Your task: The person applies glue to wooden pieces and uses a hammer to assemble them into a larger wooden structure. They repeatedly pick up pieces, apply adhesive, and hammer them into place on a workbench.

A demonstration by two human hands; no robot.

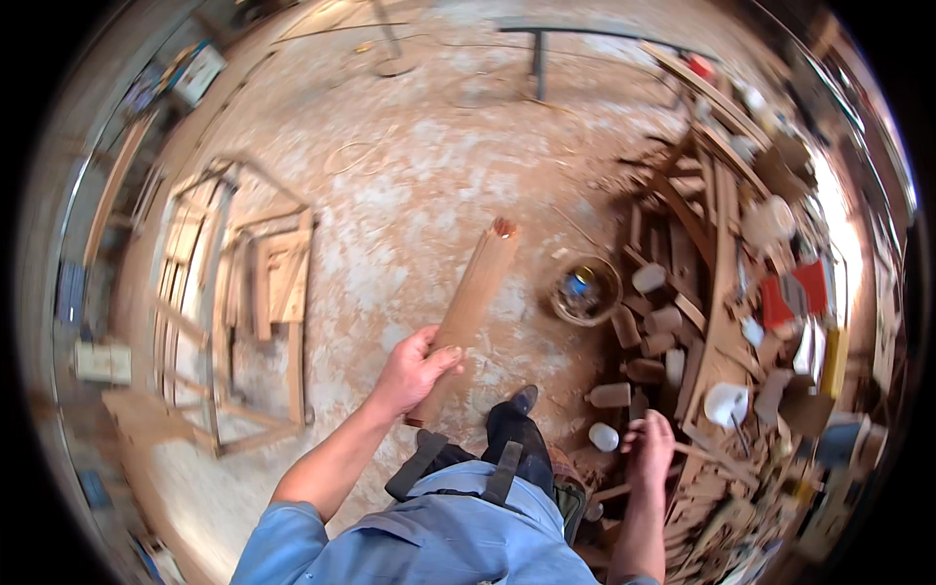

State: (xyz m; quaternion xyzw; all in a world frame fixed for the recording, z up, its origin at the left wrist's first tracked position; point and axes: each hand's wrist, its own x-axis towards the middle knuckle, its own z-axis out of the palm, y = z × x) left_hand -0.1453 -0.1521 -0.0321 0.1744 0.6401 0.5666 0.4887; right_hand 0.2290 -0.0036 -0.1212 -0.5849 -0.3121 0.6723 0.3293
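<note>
My left hand [417, 370] is closed around a long, flat piece of wood [475, 292], with the thumb lying across its face. The wood slants away from me over the floor, and its far end looks darker and rough. Off to the right, my right hand [651, 447] is beside the edge of a cluttered workbench [717, 283], its fingers curled and a little blurred. A small dark shape shows at its fingertips; I cannot make out what it is. White plastic bottles [610, 395] stand near that hand.
A wooden frame [219, 312] stands on the floor at left. A round basin [585, 291] with a blue item inside sits right of the wood. Timber offcuts, containers and a red box [792, 294] crowd the right side. A dark metal stand [538, 63] is at the back.
</note>
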